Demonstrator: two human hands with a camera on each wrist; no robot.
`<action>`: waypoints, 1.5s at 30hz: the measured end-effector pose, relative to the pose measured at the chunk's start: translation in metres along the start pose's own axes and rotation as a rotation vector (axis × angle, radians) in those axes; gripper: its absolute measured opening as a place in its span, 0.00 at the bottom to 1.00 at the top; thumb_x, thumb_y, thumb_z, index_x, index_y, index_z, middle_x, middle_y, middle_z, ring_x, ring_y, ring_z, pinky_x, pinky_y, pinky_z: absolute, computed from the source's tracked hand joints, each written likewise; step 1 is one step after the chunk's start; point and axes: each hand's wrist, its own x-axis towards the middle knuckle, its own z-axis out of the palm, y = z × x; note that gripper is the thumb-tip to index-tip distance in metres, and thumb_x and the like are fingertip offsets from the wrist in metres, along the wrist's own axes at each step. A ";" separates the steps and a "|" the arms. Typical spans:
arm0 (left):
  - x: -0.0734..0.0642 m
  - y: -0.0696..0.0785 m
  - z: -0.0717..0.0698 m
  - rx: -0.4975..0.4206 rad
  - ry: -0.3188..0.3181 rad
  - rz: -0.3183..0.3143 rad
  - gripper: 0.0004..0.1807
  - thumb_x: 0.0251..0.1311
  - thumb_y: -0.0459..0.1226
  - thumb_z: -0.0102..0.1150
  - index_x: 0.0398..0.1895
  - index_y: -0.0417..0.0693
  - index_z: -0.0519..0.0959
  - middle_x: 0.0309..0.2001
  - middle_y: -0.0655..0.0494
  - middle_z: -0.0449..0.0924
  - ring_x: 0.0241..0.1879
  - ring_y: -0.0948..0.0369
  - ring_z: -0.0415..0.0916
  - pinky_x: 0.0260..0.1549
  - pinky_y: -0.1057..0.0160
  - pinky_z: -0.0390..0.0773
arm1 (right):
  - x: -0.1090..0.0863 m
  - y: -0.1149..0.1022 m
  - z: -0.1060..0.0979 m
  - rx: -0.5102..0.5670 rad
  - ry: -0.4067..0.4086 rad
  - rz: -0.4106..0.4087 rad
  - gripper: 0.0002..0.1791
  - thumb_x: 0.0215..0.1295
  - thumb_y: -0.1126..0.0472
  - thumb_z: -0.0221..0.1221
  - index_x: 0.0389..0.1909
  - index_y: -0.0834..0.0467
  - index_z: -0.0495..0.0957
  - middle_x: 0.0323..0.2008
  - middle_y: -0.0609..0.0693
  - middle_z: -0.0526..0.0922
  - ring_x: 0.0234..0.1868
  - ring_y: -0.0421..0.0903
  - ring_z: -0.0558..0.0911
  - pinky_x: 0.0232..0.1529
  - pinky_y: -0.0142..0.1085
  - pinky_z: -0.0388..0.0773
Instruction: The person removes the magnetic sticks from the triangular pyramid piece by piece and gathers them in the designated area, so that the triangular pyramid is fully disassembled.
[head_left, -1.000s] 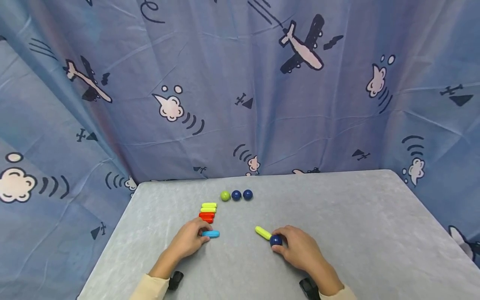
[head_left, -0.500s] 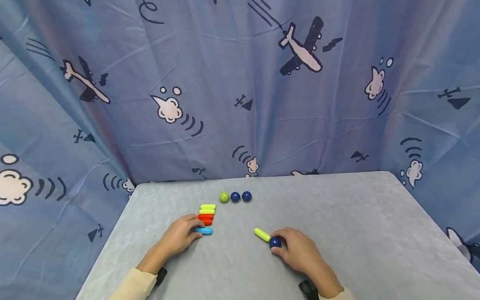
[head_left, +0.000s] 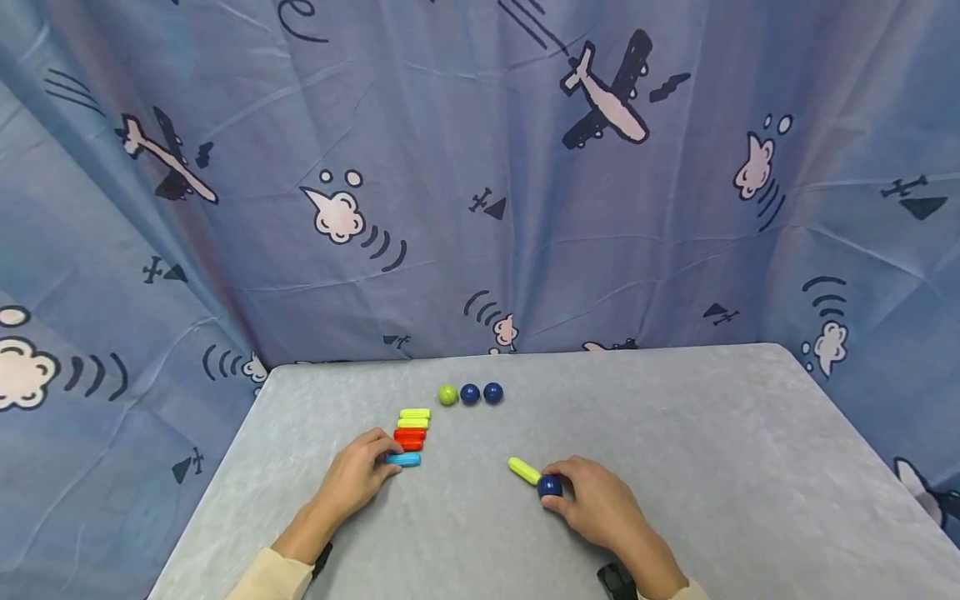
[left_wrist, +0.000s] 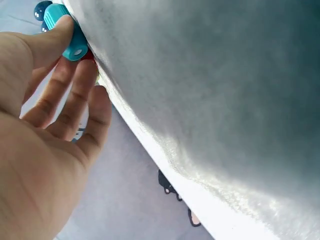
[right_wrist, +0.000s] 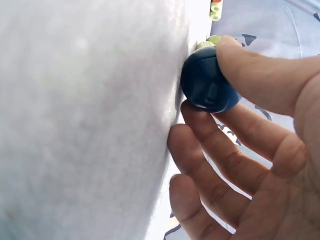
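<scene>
Between thumb and fingers, my left hand [head_left: 352, 477] pinches a light blue stick [head_left: 406, 459], a short ribbed rod with a hole in its end in the left wrist view. It lies just in front of two red sticks [head_left: 410, 434], with two yellow sticks [head_left: 414, 423] stacked beyond them in a column. To the right, my right hand [head_left: 602, 507] grips a dark blue ball [head_left: 550, 487] on the table. One end of another yellow stick [head_left: 523, 470] meets or nearly meets that ball; exact contact is hard to tell.
Behind the sticks, a green ball [head_left: 447, 395] and two dark blue balls [head_left: 470, 394] stand in a row. The grey table [head_left: 712, 450] ends at a blue curtain [head_left: 450, 208] with airplane prints.
My left hand has moved left and slightly away from me with the light blue stick, bringing it up near the red sticks. The right hand and its ball stay put.
</scene>
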 end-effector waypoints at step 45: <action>0.002 0.002 0.002 -0.092 0.088 -0.100 0.13 0.41 0.32 0.80 0.29 0.48 0.84 0.29 0.59 0.78 0.26 0.70 0.69 0.26 0.71 0.72 | 0.001 0.001 -0.001 -0.006 -0.019 -0.005 0.21 0.54 0.47 0.72 0.49 0.47 0.84 0.40 0.42 0.83 0.41 0.39 0.80 0.47 0.46 0.79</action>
